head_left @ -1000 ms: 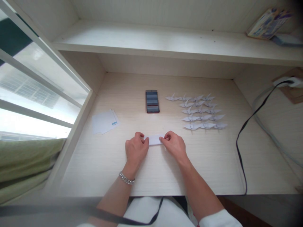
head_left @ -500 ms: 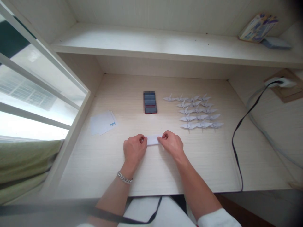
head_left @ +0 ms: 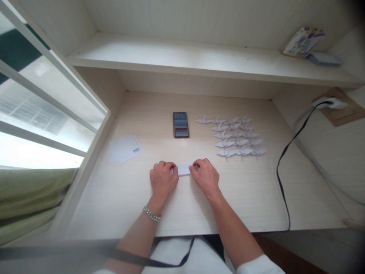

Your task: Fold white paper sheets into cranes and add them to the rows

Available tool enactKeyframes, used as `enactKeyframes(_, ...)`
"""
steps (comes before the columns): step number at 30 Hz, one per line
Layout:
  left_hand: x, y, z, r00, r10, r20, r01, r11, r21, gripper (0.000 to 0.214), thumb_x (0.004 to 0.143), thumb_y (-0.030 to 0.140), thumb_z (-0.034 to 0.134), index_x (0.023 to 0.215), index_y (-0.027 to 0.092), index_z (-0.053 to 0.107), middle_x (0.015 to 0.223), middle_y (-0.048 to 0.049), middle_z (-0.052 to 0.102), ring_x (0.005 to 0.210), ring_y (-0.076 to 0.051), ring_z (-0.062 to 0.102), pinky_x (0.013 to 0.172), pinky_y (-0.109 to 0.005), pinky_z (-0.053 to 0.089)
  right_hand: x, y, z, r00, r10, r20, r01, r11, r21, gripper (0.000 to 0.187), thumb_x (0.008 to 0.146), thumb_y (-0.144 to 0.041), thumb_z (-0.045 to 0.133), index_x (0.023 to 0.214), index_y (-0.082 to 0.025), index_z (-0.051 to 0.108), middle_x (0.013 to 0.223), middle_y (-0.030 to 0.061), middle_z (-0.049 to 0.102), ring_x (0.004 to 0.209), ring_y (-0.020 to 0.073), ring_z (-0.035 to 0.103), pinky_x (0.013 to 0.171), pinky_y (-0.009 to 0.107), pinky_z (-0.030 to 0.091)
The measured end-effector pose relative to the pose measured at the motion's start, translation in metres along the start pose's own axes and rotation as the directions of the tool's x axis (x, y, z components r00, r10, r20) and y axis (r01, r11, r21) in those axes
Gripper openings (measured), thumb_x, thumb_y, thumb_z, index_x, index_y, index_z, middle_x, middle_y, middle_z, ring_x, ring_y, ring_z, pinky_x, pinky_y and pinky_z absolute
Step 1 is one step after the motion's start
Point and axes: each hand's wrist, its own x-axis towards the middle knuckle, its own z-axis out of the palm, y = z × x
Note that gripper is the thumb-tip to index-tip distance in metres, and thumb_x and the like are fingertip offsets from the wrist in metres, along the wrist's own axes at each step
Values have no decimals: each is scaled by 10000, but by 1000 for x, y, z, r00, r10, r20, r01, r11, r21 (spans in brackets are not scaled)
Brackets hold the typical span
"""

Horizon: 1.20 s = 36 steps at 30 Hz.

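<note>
A small white piece of folded paper (head_left: 184, 169) lies on the desk in front of me, its two ends partly hidden by my fingers. My left hand (head_left: 164, 177) pinches the left end between thumb and fingers; a silver chain bracelet circles that wrist. At the right end, my right hand (head_left: 205, 175) grips the paper in the same way. Beyond my right hand, white paper cranes (head_left: 239, 143) stand in several rows. A stack of white paper sheets (head_left: 123, 148), with a small blue mark near one corner, rests to the left.
A phone (head_left: 180, 125) with a blurred screen lies behind the paper. A black cable (head_left: 279, 167) runs from the wall socket (head_left: 338, 106) down the desk's right side. Overhead, a shelf (head_left: 182, 53) bears a colourful box (head_left: 303, 42). Window bars stand at left, above a green cloth (head_left: 34, 201).
Both hands keep hold of the paper, and their fingers have shifted slightly along its ends. The view has tilted a little, while the cranes, phone and sheets stay in place.
</note>
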Motion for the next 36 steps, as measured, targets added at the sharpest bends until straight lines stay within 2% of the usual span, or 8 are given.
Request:
enactKeyframes(5, -1, 0, 0, 1000, 5, 3, -5, 1000, -9, 266, 836, 398, 433, 845, 247, 651, 854, -57, 596, 845, -236, 503, 712, -355, 332, -6, -4, 12, 959, -283, -27, 282, 958, -46, 257, 847, -150, 445, 940, -263, 656, 948, 39, 599, 899, 182, 487, 746, 271, 384)
enactKeyframes(8, -2, 0, -2, 1000, 11, 18, -11, 1000, -5, 281, 843, 406, 423, 862, 241, 650, 864, -66, 595, 856, -241, 504, 713, -358, 338, -13, -6, 17, 924, -382, -12, 379, 920, -98, 319, 856, -106, 408, 1042, -233, 634, 1025, 69, 595, 904, 193, 479, 790, 298, 383)
enactKeyframes(11, -2, 1, -3, 999, 14, 33, -15, 1000, 7, 288, 847, 408, 422, 883, 233, 648, 887, -74, 596, 863, -245, 504, 718, -362, 342, -26, -11, 16, 914, -405, -13, 399, 905, -152, 330, 863, -178, 422, 1154, -205, 574, 1137, 103, 555, 970, 234, 458, 826, 350, 377)
enactKeyframes(14, -3, 2, -4, 999, 22, 39, -23, 999, 24, 298, 853, 411, 414, 902, 226, 643, 905, -81, 591, 868, -246, 503, 719, -359, 344, -40, -17, 15, 915, -404, -11, 397, 904, -159, 397, 871, -348, 427, 1234, -209, 506, 1238, 122, 489, 1020, 274, 430, 864, 409, 359)
enactKeyframes(21, -5, -5, -2, 995, 92, 37, -93, 996, 16, 301, 861, 421, 401, 935, 229, 621, 896, -78, 577, 860, -245, 500, 725, -360, 357, -52, -17, 19, 925, -380, 4, 376, 913, -158, 484, 855, -407, 447, 1297, -211, 435, 1362, 131, 381, 1119, 286, 374, 959, 445, 283)
enactKeyframes(29, -10, -28, -3, 989, 150, -9, -149, 970, -192, 231, 858, 305, 442, 980, 187, 600, 920, -74, 584, 891, -211, 519, 830, -353, 408, -54, -17, 19, 928, -373, -7, 368, 919, -141, 475, 859, -408, 441, 1293, -215, 442, 1369, 124, 381, 1140, 290, 361, 980, 459, 254)
enactKeyframes(33, -20, -25, -6, 985, 159, -66, -169, 963, -211, 227, 862, 256, 436, 995, 180, 603, 1023, -88, 579, 972, -214, 499, 883, -357, 404, -54, -16, 21, 929, -369, -9, 365, 922, -134, 487, 855, -422, 437, 1295, -214, 441, 1372, 125, 375, 1141, 295, 360, 983, 464, 248)
enactKeyframes(36, -30, -17, -6, 960, 278, -15, -276, 939, -204, 265, 875, 220, 401, 1039, 191, 607, 1138, -84, 566, 1039, -221, 477, 910, -374, 389, -54, -15, 23, 931, -365, -10, 360, 923, -133, 483, 854, -403, 438, 1300, -219, 436, 1378, 122, 368, 1149, 294, 357, 990, 469, 238)
